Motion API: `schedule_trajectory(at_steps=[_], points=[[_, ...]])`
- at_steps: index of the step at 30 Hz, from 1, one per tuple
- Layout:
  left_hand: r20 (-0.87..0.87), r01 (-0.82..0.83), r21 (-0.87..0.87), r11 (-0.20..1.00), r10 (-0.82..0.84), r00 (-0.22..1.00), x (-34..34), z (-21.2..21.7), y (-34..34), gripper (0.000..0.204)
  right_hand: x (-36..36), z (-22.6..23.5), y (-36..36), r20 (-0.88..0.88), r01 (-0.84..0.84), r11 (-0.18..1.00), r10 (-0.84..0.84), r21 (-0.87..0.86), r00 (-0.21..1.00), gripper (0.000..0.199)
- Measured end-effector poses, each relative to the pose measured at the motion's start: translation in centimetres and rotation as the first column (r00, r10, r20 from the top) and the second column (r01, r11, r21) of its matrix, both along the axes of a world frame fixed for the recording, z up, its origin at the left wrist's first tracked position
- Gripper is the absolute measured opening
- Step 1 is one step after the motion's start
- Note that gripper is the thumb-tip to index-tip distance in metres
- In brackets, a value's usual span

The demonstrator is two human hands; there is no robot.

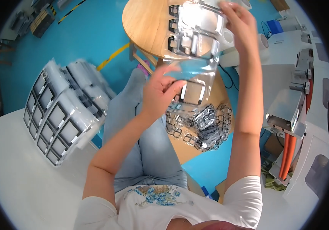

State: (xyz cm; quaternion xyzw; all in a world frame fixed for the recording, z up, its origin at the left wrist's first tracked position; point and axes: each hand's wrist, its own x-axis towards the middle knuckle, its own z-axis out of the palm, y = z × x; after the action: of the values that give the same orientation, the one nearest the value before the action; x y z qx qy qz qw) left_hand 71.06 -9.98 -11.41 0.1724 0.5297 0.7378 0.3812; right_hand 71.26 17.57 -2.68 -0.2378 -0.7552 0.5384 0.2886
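Head: film (pixel 198 43), stool (pixel 146 27), blue floor (pixel 82 40)

A brightly lit workroom with a smooth, vivid blue floor (pixel 84 36), crossed by a yellow stripe (pixel 112 56) and, farther off at upper left, a black-and-yellow striped line (pixel 72 11). A round, pale wooden table (pixel 143 27) stands at top centre. A white tabletop (pixel 7 153) curves along the lower left; white machinery (pixel 313 142) with orange tubes (pixel 288 157) lines the right.
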Motion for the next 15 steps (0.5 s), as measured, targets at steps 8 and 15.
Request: schedule_trajectory(at_steps=[8, 15], points=[[-0.242, 0.026, -0.097, 0.995, -0.049, 0.969, -2.4, -0.9, 0.9, 0.071, 1.8, -5.3, -1.1, 0.201, 0.044, 0.912, -0.136, 0.407, 0.97, 0.026], [-0.21, 0.182, -0.188, 0.965, -0.221, 0.952, -4.6, -0.9, 0.6, 0.077, 7.8, -4.4, -9.8, 0.174, -0.236, 0.797, 0.166, 0.556, 0.971, 0.018]])
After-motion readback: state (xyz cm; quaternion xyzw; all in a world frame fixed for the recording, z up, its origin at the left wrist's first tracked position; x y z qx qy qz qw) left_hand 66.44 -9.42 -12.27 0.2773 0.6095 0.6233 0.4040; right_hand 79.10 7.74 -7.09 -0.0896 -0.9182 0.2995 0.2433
